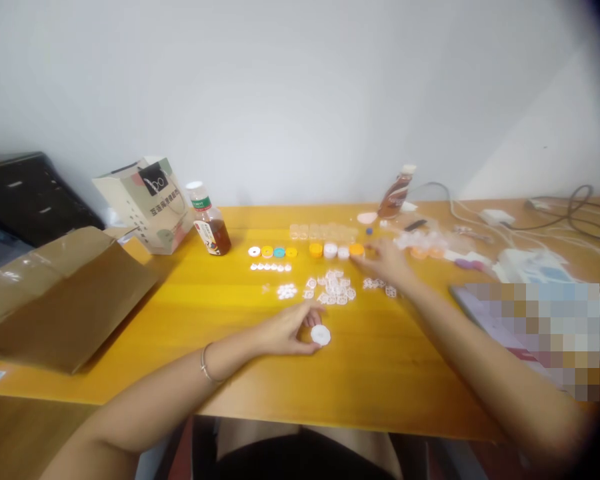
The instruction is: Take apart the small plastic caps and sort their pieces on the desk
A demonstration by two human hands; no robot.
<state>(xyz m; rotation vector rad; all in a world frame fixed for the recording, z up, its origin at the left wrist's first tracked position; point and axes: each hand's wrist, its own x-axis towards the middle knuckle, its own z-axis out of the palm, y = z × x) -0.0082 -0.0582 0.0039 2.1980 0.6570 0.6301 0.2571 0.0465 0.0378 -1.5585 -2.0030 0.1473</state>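
Observation:
My left hand (293, 330) rests low over the table's near middle, with thumb and fingers pinching a white scalloped disc (321, 335) at its edge. Farther off, my right hand (387, 262) reaches to the right end of a row of round pieces, its fingers closed about an orange round piece (357, 251); the grip is slightly blurred. Left of that piece in the row are two white round pieces (331, 250) and another orange one (316, 250). Between my hands lies a pile of white openwork pieces (336, 288). Small white pieces (287, 291) form a cluster beside it.
Coloured rings (279, 252) line up above a row of tiny white parts (271, 267). Clear pieces (323, 232) stand behind. At left are a bottle (211, 223), a paper bag (153, 207) and a cardboard box (65, 293). Another bottle (397, 193), plastic bags and cables (580, 220) occupy the right.

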